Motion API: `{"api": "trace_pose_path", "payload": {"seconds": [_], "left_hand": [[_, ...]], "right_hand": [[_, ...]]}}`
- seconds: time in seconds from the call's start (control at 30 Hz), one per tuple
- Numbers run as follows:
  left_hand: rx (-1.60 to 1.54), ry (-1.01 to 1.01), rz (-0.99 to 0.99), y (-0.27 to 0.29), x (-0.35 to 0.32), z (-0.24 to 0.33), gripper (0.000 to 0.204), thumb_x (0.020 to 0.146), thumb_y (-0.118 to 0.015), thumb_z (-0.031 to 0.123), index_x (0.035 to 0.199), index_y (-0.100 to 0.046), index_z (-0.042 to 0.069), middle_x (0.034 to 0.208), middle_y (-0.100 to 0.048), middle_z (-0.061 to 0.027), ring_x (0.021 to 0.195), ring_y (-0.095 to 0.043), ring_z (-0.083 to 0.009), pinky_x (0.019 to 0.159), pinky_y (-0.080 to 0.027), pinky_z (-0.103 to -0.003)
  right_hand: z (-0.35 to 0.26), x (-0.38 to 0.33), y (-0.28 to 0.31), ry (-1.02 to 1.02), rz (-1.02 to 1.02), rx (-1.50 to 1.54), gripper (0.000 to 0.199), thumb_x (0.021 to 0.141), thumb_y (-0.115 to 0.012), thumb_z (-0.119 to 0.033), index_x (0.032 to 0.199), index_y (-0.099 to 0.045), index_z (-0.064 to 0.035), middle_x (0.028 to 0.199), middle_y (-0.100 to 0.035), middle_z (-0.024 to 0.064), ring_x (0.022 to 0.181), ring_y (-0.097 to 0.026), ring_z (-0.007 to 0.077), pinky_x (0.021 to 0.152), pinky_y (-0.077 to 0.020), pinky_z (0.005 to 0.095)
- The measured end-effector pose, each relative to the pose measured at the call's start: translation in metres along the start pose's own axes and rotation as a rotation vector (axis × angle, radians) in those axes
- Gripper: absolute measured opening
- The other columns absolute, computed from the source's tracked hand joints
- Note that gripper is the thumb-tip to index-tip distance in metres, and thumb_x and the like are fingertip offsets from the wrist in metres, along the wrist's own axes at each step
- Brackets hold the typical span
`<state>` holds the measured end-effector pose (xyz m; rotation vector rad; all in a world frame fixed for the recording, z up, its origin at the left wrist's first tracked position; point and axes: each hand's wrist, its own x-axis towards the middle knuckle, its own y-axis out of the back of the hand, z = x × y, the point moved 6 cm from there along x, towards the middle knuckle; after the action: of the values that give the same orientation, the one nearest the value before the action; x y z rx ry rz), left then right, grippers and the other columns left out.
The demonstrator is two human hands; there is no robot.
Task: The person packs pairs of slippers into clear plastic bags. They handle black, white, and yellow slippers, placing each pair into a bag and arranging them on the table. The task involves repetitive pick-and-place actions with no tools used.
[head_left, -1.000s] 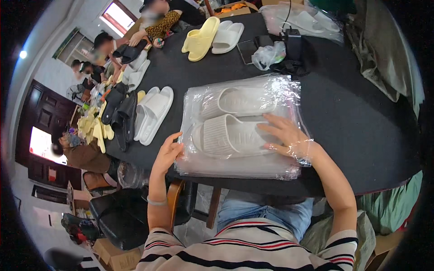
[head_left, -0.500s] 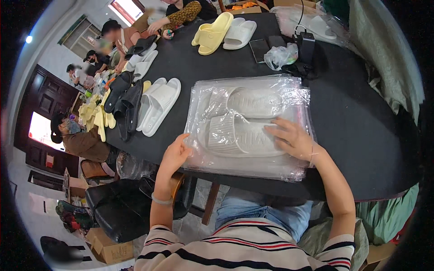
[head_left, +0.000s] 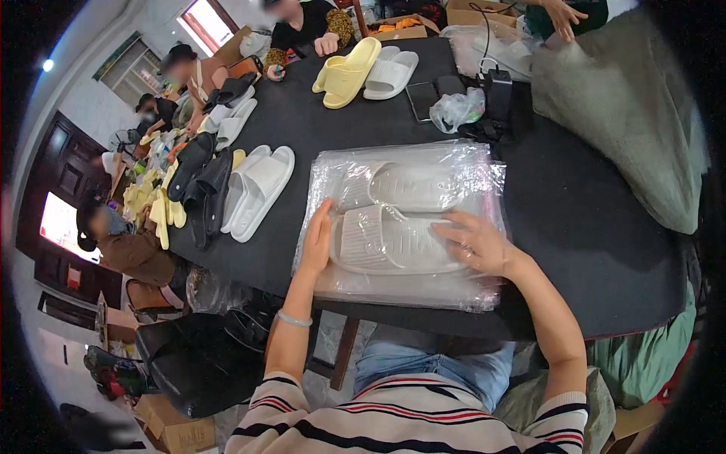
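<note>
A pair of pale grey-white slippers [head_left: 363,236] lies side by side inside a clear plastic bag, toes to the left. Beneath it is a stack of flat clear bags [head_left: 408,293] on the black table. My left hand [head_left: 317,240] rests by the toe end of the nearer slipper, fingers stretched out and touching the plastic. My right hand [head_left: 481,246] lies over the heel end of the nearer slipper with its fingers spread. Neither hand grips anything.
White slippers [head_left: 261,195] and black slippers [head_left: 209,198] stand along the left edge. Farther back are a yellow pair [head_left: 352,74], a phone [head_left: 421,101] and a crumpled clear bag [head_left: 458,110]. A grey-green sack [head_left: 628,113] hangs over the right side, with another person's hand [head_left: 561,15] above it.
My left hand has moved from the bag's lower left edge up to the slipper toes. My right hand stays over the heel. The sack at the right has swung farther over the table.
</note>
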<state>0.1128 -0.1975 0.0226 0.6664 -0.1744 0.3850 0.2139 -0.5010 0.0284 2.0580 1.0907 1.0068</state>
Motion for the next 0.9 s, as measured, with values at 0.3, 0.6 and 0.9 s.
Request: {"api": "trace_pose_path", "payload": {"seconds": [0.3,0.6,0.9], "left_hand": [[0.077,-0.099,0.041,-0.006,-0.006,-0.023,0.053,0.102,-0.034,0.031,0.139,-0.039,-0.006,0.145,-0.039,-0.0218,0.137,-0.034,-0.0340,0.114,-0.023,-0.038],[0.131,-0.102,0.019,-0.003,-0.005,-0.020,0.053,0.101,-0.035,0.031,0.138,-0.040,-0.006,0.145,-0.039,-0.0235,0.136,-0.035,-0.0351,0.113,-0.024,-0.038],[0.140,-0.065,-0.005,-0.004,-0.005,-0.031,0.053,0.102,-0.033,0.031,0.142,-0.035,-0.003,0.147,-0.037,-0.0210,0.138,-0.033,-0.0339,0.113,-0.024,-0.038]], "right_hand": [[-0.012,0.019,0.018,-0.037,0.025,-0.072,0.049,0.081,-0.067,-0.017,0.127,-0.053,-0.0070,0.124,-0.053,0.0181,0.116,-0.049,0.0373,0.100,-0.0402,0.0450],[-0.019,0.104,-0.026,0.125,-0.057,-0.245,0.044,0.086,-0.060,-0.030,0.122,-0.056,-0.0051,0.131,-0.053,0.0150,0.126,-0.045,0.0314,0.107,-0.0325,0.0434],[-0.011,0.106,-0.034,0.031,0.029,-0.229,0.036,0.078,-0.059,-0.014,0.113,-0.061,-0.0068,0.121,-0.061,0.0090,0.119,-0.052,0.0253,0.102,-0.0364,0.0408]]}}
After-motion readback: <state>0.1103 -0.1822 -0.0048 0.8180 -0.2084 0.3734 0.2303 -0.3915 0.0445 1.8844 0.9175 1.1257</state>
